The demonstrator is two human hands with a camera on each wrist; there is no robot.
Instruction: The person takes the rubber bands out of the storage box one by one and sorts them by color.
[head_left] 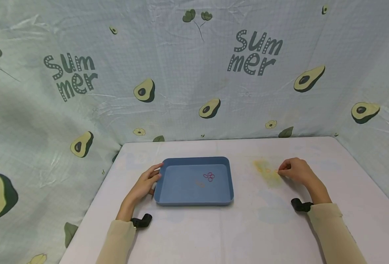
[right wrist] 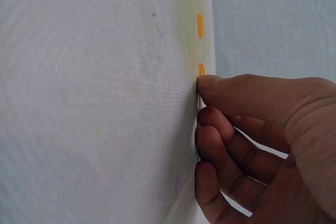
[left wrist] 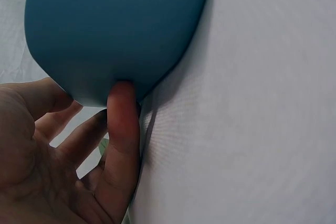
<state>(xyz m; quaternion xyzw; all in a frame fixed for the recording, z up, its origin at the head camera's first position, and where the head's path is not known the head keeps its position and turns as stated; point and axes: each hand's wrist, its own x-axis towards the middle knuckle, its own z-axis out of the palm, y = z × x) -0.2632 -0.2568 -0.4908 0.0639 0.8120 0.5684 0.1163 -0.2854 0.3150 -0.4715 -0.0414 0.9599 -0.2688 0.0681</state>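
Observation:
A blue-grey tray point(head_left: 194, 200) lies on the table. At its left end, my left hand point(head_left: 145, 183) touches the outer side with spread fingers, and its thumb point(left wrist: 123, 124) presses the tray wall point(left wrist: 121, 40). Several thin red rubber bands point(head_left: 209, 174) form a small cluster in the tray, with faint orange ones point(head_left: 200, 184) beside them. To the tray's right, my right hand point(head_left: 296, 170) is down at the tabletop. Its thumb and index finger pinch a small orange rubber band point(right wrist: 201, 68). Other orange bands point(right wrist: 200, 25) lie in a line just beyond the fingertips.
A yellow-green patch point(head_left: 263, 168) marks the white tabletop point(head_left: 194, 234) around the orange bands. Behind the table and along both sides hangs a pale curtain point(head_left: 181, 55) printed with avocados and lettering. Each wrist carries a black camera point(head_left: 142, 220).

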